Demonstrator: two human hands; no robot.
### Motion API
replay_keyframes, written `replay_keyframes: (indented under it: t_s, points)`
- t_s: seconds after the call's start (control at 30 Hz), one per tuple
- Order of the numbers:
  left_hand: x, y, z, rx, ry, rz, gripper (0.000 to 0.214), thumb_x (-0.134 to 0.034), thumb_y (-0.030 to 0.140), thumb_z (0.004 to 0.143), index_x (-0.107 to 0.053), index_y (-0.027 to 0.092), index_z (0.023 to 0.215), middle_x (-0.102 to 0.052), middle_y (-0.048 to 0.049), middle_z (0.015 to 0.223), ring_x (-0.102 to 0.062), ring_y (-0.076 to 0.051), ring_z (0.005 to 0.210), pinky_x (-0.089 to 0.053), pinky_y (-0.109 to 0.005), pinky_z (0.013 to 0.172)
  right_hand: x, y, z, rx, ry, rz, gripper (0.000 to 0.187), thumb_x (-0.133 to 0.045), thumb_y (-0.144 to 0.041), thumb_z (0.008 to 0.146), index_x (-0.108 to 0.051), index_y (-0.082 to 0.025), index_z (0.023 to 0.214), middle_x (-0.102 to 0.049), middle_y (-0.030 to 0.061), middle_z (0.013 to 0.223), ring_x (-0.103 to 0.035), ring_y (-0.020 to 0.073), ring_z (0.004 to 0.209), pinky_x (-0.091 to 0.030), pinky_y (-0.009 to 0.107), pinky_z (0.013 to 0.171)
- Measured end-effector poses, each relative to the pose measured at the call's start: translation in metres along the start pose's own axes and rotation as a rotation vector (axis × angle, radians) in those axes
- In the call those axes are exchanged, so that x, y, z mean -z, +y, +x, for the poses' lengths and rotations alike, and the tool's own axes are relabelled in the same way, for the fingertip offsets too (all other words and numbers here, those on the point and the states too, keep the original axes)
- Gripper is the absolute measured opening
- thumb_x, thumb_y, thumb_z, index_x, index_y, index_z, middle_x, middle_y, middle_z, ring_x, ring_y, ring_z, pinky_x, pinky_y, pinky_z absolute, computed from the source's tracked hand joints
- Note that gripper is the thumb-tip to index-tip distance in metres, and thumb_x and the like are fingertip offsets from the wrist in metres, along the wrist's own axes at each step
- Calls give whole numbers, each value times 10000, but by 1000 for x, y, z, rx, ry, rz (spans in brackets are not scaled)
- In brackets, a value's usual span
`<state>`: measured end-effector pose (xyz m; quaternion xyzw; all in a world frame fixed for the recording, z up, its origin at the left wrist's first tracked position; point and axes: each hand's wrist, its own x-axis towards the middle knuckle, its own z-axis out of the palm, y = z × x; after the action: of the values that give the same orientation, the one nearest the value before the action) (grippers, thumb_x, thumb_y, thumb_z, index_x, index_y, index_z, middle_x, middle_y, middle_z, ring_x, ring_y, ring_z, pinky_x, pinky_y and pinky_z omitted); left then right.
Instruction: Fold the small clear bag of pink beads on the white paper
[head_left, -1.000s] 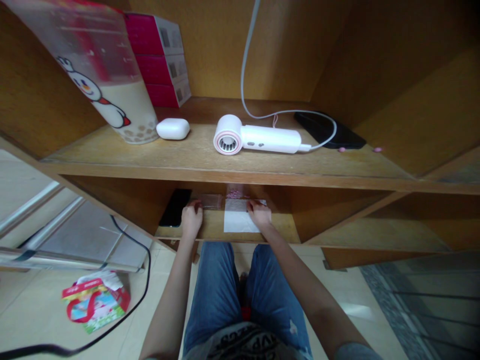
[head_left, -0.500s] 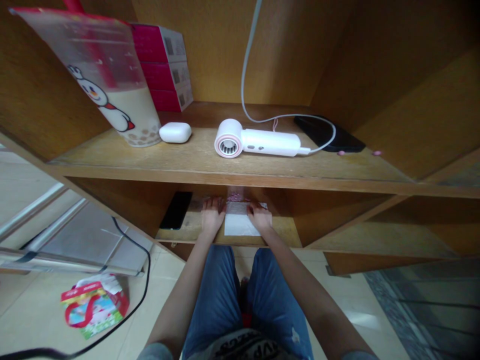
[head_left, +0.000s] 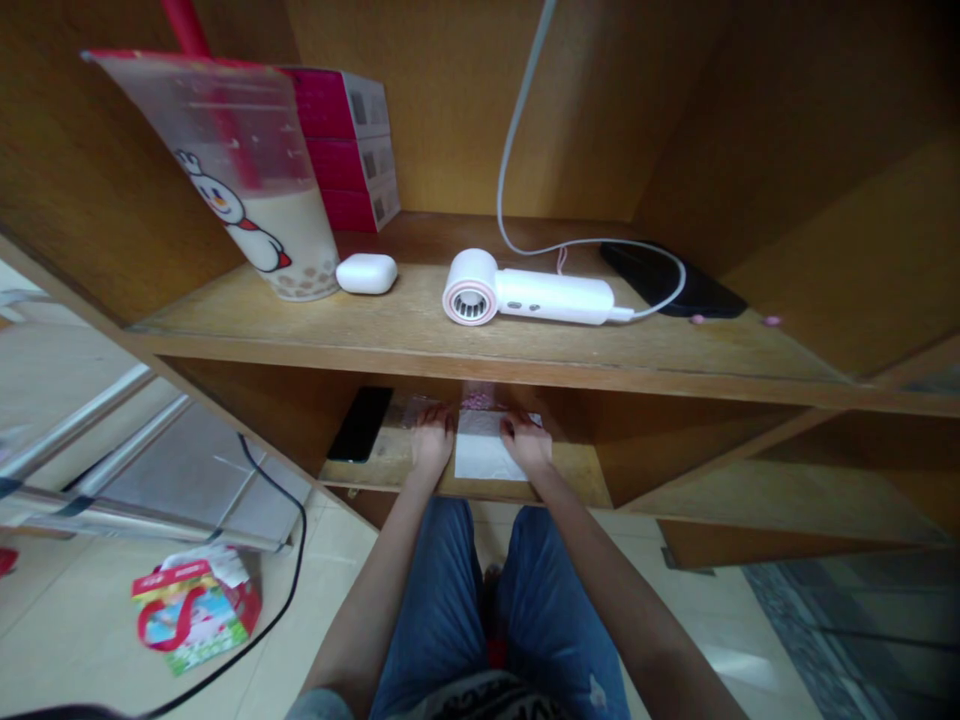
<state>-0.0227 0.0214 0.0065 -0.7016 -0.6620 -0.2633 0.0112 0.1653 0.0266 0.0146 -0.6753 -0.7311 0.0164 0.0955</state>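
While the head camera is looking down into a wooden shelf unit, both bare hands are reaching onto its lower shelf [head_left: 367,478]. The right hand [head_left: 526,442] is resting on the right part of a white paper sheet [head_left: 486,458], making it the nearer hand. The sheet is lying at 3 o'clock from the left hand [head_left: 433,440], just beside it, and its longer side seems to run across the shelf. The left hand's fingers [head_left: 433,415] are reaching toward a clear plastic wrapper [head_left: 416,410] at 12 o'clock, apparently touching it. The fingers of both hands are curling downward, but I cannot tell whether they are clamped on anything. A black smartphone [head_left: 360,424] is lying at 9 o'clock from the left hand. At 12 o'clock on the shelf above [head_left: 405,335], a white hair dryer [head_left: 529,298] is lying beside a white earbud case [head_left: 367,273], and a bubble-tea cup [head_left: 289,235] is standing further along.
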Motion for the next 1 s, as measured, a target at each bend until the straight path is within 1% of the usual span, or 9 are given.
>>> replay_keyframes:
  t_s: [0.23,0.33,0.43,0.5,0.57,0.63,0.77,0.9,1.0]
  points:
    - [15,0,-1,83,-31,82,305,-359,256,850,-579,168,1043,-614,-111,1014,-544,-232,953,-398,-340,817,-1,0,0,-6,25,11,347,-317,-364,867,-591,-233,1035,-595,60,1071,-577,175,846,-411,258,663]
    - [21,3,0,119,-5,101,308,-397,295,834,-563,163,1057,-605,-119,1027,-529,-264,966,-398,-369,810,0,0,0,-5,34,11,349,-313,-374,866,-603,-237,1005,-579,53,1101,-571,181,865,-413,264,659]
    - [23,11,5,123,58,46,347,-431,334,822,-524,166,1111,-588,-109,1079,-510,-267,1008,-388,-380,850,1,0,-1,-4,26,17,362,-304,-377,869,-606,-230,1006,-571,59,1111,-565,180,876,-412,266,665]
    - [24,19,12,103,74,-38,352,-427,347,830,-509,171,1124,-593,-93,1084,-519,-241,1011,-382,-358,879,2,0,-1,-1,30,31,366,-304,-377,870,-606,-228,1011,-571,62,1108,-559,176,888,-409,263,677]
    - [24,28,20,97,27,-125,345,-409,349,845,-498,181,1133,-614,-79,1052,-555,-203,966,-402,-315,858,2,0,-1,-5,47,51,368,-305,-381,871,-605,-229,1020,-576,61,1099,-556,173,893,-406,257,682]
    - [25,38,28,124,-66,-159,337,-390,348,857,-496,190,1135,-643,-71,982,-595,-179,887,-433,-282,791,3,0,-1,-29,64,76,376,-304,-394,872,-606,-226,1020,-583,63,1087,-558,170,887,-402,250,681]
    - [23,55,42,134,-214,-20,344,-350,376,867,-559,192,1067,-670,-81,850,-632,-197,780,-461,-287,693,3,3,-1,-105,90,145,390,-312,-438,867,-630,-221,934,-628,58,978,-581,168,826,-392,246,653]
    - [18,63,52,84,-249,130,339,-374,329,855,-640,135,936,-657,-147,848,-623,-238,837,-463,-325,723,-2,11,1,-181,137,284,450,-308,-512,851,-641,-209,865,-654,49,785,-594,166,708,-385,247,614]
    - [15,63,58,42,-232,143,294,-408,235,829,-651,97,920,-638,-185,895,-587,-271,938,-443,-365,782,-8,21,5,-274,229,484,532,-288,-563,834,-649,-175,874,-663,76,778,-600,181,718,-397,255,620]
